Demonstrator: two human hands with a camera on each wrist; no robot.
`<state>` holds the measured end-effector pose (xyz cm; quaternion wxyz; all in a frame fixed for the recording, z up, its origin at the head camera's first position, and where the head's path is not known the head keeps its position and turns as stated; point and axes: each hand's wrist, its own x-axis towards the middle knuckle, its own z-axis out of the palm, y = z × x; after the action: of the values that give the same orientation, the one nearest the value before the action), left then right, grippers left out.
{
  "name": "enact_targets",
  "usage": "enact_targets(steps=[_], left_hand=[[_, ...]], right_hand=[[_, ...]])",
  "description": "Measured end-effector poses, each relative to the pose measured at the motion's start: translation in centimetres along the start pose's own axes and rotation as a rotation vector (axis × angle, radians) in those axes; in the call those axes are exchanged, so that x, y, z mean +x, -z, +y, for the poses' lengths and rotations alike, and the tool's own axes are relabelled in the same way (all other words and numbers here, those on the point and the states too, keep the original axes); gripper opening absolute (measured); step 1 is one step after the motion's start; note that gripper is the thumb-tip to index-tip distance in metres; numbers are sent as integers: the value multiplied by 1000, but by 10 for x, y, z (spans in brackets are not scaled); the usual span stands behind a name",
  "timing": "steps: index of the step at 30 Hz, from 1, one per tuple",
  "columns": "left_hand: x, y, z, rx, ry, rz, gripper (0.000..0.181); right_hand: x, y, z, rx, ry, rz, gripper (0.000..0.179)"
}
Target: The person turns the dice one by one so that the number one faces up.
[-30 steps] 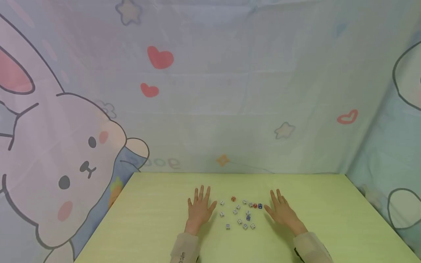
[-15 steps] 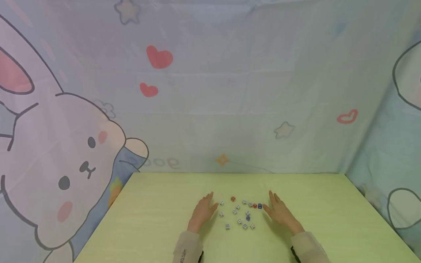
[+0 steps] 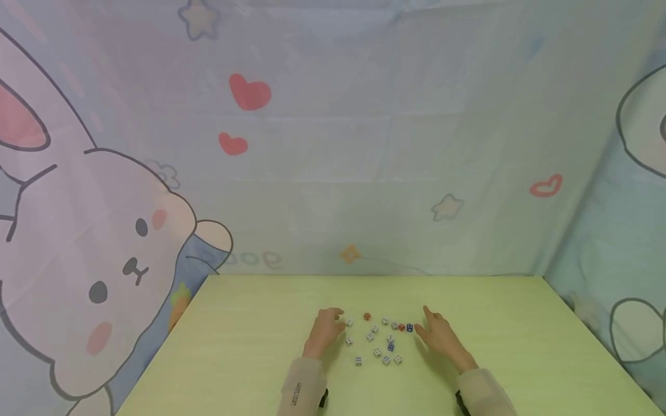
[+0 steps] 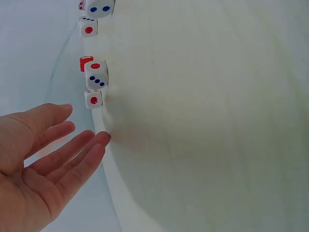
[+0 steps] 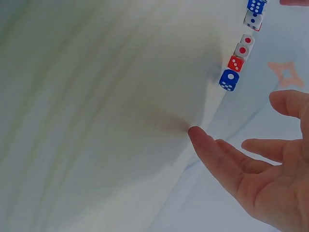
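Several small dice lie scattered on the table between both hands. In the head view most are white, with a red die at the back and a blue die nearer the middle. My left hand is on the left of the group, on its side, fingers loosely bent and holding nothing. Its thumb is near a white die. On the right, my right hand holds nothing, its fingers loosely extended and its thumb close to another blue die. That die stands in a row with a red die and white ones.
The yellow-green table spreads out on both sides of the hands. Behind it hangs a pale cloth backdrop printed with a rabbit, hearts and stars. Light sleeves cover both forearms.
My left hand has turned from palm-down with spread fingers onto its side, its fingers now bent inward. The right hand has shifted slightly toward the dice, its fingers less straight. The dice stay put.
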<state>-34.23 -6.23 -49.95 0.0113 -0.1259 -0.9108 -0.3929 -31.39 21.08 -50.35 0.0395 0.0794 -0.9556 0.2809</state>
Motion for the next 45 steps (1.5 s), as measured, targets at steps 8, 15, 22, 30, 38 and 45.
enact_targets(steps=[8,15,22,30,38,45], left_hand=[[10,-5,-1,21,5,-18,28],[16,-9,0,56,13,-37,23],[19,-8,0,32,67,-29,19],[22,-8,-8,-16,115,-26,14],[24,-10,-17,-79,106,-8,12],[24,-14,-16,-11,123,20,14]], right_hand=[[-4,2,-4,21,15,12,57],[-5,2,-4,52,-17,17,47],[0,-2,0,119,-31,43,31],[5,-6,3,197,-69,39,28],[6,-3,3,262,-108,19,28],[6,0,1,263,-118,7,30]])
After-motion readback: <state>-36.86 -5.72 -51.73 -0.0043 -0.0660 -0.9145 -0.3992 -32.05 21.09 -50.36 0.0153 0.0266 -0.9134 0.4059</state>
